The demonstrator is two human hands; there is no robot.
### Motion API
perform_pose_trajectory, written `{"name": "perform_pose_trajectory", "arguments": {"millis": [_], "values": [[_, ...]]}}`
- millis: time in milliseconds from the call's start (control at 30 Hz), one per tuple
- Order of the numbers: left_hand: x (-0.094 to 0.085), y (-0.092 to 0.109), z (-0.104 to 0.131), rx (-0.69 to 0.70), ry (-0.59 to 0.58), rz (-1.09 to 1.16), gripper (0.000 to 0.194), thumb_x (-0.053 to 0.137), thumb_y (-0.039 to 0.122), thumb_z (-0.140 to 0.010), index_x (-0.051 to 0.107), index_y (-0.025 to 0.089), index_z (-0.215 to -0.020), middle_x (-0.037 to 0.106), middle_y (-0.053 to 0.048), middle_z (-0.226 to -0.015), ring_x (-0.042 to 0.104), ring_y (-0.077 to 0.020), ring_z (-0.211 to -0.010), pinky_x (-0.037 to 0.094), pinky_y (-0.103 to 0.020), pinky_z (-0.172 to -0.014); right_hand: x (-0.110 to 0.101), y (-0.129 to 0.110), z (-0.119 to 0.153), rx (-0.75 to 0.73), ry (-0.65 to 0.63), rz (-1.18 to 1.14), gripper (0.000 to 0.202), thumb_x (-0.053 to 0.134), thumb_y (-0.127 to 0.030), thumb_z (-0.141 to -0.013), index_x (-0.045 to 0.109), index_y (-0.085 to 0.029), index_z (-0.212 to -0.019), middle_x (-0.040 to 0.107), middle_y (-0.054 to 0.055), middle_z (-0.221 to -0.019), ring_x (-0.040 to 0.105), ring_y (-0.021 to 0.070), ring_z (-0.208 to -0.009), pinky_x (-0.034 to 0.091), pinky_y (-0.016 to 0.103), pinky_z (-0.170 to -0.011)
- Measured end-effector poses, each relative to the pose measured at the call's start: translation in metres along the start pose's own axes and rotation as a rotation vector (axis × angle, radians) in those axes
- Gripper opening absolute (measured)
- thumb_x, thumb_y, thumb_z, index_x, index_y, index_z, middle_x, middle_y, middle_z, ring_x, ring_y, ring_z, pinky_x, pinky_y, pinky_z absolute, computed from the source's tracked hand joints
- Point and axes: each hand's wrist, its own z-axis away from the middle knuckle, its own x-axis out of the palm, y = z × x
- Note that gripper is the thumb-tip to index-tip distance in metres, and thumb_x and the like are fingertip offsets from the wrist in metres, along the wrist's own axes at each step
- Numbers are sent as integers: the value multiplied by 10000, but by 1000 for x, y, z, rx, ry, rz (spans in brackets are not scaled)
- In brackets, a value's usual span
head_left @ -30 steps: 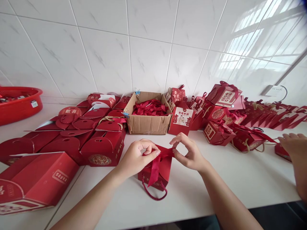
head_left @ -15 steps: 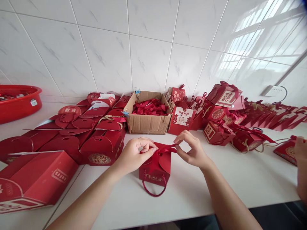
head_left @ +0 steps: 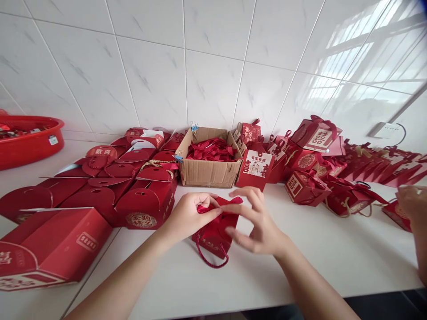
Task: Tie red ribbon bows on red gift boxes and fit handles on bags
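Note:
In front of me on the white table stands a small red gift box (head_left: 213, 238) with a twisted red cord handle (head_left: 213, 265) hanging down its near side. Over its top lies a dark red ribbon (head_left: 236, 201). My left hand (head_left: 190, 218) pinches the ribbon between thumb and fingers at the box's upper left. On the other side, my right hand (head_left: 258, 222) has its fingers spread, with the index fingertip close to the left thumb and the ribbon. Its fingers are slightly blurred, and nothing shows between them.
Behind the box stands a cardboard carton (head_left: 208, 173) of red ribbons. Several red boxes (head_left: 143, 204) crowd the left side, near a red basin (head_left: 30, 144). More tied boxes (head_left: 307, 186) are stacked at the right. Another person's hand (head_left: 415, 209) is at the far right edge.
My right hand has let go of the ribbon end, opened its fingers and moved left over the box. The left hand still pinches the ribbon. The box has turned slightly.

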Motion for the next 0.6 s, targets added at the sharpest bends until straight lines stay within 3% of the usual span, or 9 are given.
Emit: {"name": "perform_pose_trajectory", "arguments": {"millis": [100,267,433,600], "values": [[2,-2,0,7,-7,-25,274,673,337,-752,495,204,-592,708,-15,-829,620,-256,-1075,486,-301,-836,9,-19,-1,-91,-30,50,368,685,-323,-775,609,-240,-1125,591,90,-1110,492,265,-1039,379,440,-867],[4,-2,-1,-25,-9,-32,176,680,367,-743,624,208,-694,721,-14,-860,617,-260,-1082,493,-310,-854,27,-31,2,-98,142,175,105,666,-214,-818,625,-208,-915,679,35,-957,546,187,-877,373,381,-818],[5,-2,-1,-37,2,-18,158,686,326,-733,594,215,-668,736,-11,-881,582,-250,-1155,458,-315,-939,36,-36,4,-21,194,89,85,643,-136,-819,621,-190,-881,677,26,-838,543,159,-767,394,341,-740],[7,-4,0,-11,17,-30,287,666,315,-757,491,210,-556,725,-29,-858,581,-238,-1159,462,-292,-901,35,-32,6,-81,155,-27,110,619,-93,-806,616,-170,-884,661,43,-815,534,163,-765,409,322,-687]]}}
